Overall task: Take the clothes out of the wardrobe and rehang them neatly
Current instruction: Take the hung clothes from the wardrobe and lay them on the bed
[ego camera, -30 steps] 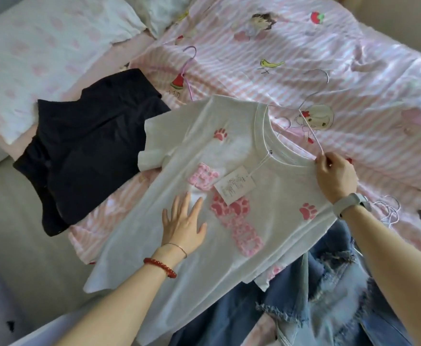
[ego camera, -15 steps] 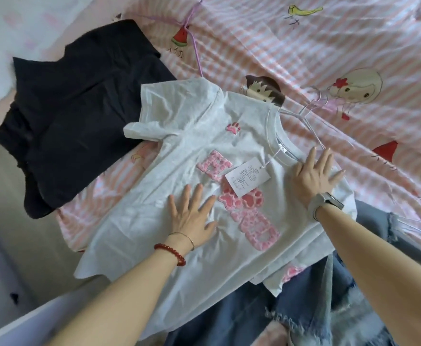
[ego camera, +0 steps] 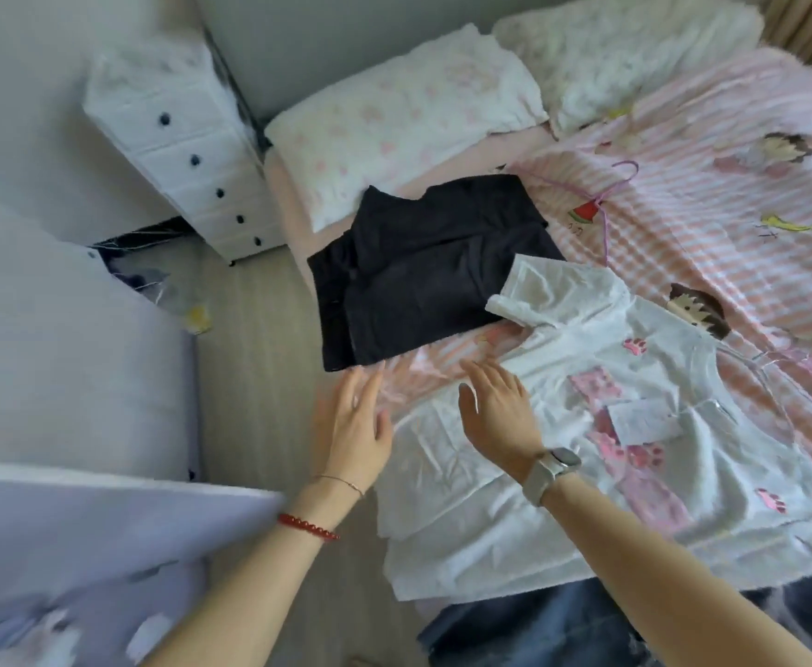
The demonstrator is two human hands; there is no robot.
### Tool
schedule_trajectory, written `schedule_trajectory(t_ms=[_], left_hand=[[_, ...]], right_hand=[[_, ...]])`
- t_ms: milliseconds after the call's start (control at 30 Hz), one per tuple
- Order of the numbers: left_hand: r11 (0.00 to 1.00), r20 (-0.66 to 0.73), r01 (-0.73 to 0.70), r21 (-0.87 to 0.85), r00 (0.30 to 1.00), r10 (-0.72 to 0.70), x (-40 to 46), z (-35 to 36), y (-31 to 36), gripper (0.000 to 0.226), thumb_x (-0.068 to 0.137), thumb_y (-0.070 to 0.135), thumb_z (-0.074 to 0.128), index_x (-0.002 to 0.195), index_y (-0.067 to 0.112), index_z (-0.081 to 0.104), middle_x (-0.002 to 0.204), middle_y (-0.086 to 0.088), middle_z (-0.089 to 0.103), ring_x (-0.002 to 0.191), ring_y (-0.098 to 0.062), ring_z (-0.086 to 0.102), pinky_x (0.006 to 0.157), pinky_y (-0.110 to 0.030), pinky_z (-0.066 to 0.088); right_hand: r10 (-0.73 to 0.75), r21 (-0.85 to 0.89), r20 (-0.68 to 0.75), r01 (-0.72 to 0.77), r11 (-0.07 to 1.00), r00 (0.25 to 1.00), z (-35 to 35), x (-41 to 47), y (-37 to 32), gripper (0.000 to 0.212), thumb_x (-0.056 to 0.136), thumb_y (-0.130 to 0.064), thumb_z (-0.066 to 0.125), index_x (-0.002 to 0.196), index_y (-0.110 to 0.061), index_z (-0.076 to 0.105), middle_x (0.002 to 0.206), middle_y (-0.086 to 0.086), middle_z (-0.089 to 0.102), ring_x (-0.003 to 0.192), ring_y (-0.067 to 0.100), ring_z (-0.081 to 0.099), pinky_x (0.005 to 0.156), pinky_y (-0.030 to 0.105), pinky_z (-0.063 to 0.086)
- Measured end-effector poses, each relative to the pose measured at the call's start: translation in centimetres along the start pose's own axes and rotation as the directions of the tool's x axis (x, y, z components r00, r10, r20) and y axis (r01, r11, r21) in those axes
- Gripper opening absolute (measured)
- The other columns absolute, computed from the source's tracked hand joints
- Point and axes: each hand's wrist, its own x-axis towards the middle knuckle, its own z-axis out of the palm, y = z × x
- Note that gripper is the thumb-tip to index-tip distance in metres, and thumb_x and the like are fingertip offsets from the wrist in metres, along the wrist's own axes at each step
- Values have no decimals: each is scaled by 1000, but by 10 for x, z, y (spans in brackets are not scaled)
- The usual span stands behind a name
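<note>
1. Laying out done: your white paw-print cotton T-shirt (ego camera: 635, 426) sits flat mid-right on its thin wire hanger (ego camera: 755, 373).
2. Left hand (ego camera: 356, 426), right hand (ego camera: 495, 416): fingers straight, grasping nothing.
3. Black folded garment (ego camera: 423, 272), centre frame, looks unhung.

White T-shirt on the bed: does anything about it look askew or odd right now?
Yes. The white T-shirt lies slanted across the bed, its upper sleeve folded over and overlapping the black garment. A paper price tag remains attached on its chest, and its lower edge covers some denim.
</note>
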Motion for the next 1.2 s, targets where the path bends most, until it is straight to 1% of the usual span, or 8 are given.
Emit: schedule_trajectory(t_ms=[133, 267, 467, 633, 733, 933, 1067, 1200], left_hand=[[981, -158, 195, 7, 969, -191, -85, -83, -87, 39, 80, 5, 64, 119, 3, 60, 126, -17, 57, 114, -34, 55, 94, -48, 45], [922, -323, 388, 20, 875, -361, -172, -156, -168, 34, 75, -1, 67, 110, -2, 64, 114, -21, 62, 107, -37, 59, 89, -53, 48], [740, -592, 671, 38, 612, -525, -319, -257, -260, 32, 73, -3, 69, 105, -2, 66, 109, -21, 64, 103, -37, 62, 84, -55, 48], [504, -721, 863, -28, 332, -609, -433, -311, -301, 33, 81, 5, 62, 115, 4, 63, 122, -18, 59, 118, -33, 52, 97, -51, 39], [418, -804, 908, -28, 228, -549, -476, -338, -316, 32, 78, 5, 64, 111, 6, 65, 119, -16, 61, 114, -33, 55, 93, -51, 40], [238, -858, 971, 5, 127, -498, -514, -403, -361, 36, 77, 12, 66, 113, 10, 64, 125, -12, 58, 123, -32, 48, 97, -55, 32], [106, -893, 987, 123, 156, -422, -516, -434, -395, 35, 76, 20, 63, 109, 11, 67, 115, -11, 65, 115, -33, 56, 94, -66, 31], [17, -859, 986, 165, 152, -489, -512, -433, -418, 39, 81, 30, 49, 113, 16, 66, 118, -8, 65, 109, -30, 60, 94, -62, 38]], right_hand=[[-285, 60, 131, 279, 958, 950, 49, -35, -125, 34, 96, -18, 36, 128, -13, 47, 128, 5, 52, 124, 23, 40, 101, 33, 29], [-525, 44, 249, 532, 846, 814, 93, -70, -243, 36, 96, -22, 36, 130, -15, 43, 123, 5, 51, 117, 25, 43, 94, 33, 30], [-818, 165, 305, 818, 550, 489, 155, -138, -413, 41, 97, -22, 35, 138, -16, 36, 141, 0, 41, 130, 20, 36, 105, 30, 29], [-908, 265, 321, 895, 359, 270, 199, -208, -526, 40, 96, -20, 37, 136, -13, 39, 137, 7, 45, 124, 27, 43, 102, 38, 35], [-934, 343, 319, 899, 273, 162, 220, -241, -590, 39, 97, -20, 38, 135, -13, 40, 136, 8, 47, 123, 29, 44, 101, 40, 36], [-962, 535, 258, 816, 218, 88, 252, -294, -714, 34, 96, -20, 41, 126, -8, 51, 126, 12, 57, 112, 28, 54, 95, 30, 39], [-960, 605, 277, 767, 212, 47, 279, -315, -767, 36, 95, -29, 45, 125, -11, 52, 120, 7, 59, 103, 23, 57, 88, 25, 41], [-932, 568, 356, 807, 162, -63, 308, -320, -794, 31, 93, -29, 45, 117, -11, 53, 110, 10, 58, 97, 28, 57, 82, 33, 47]])
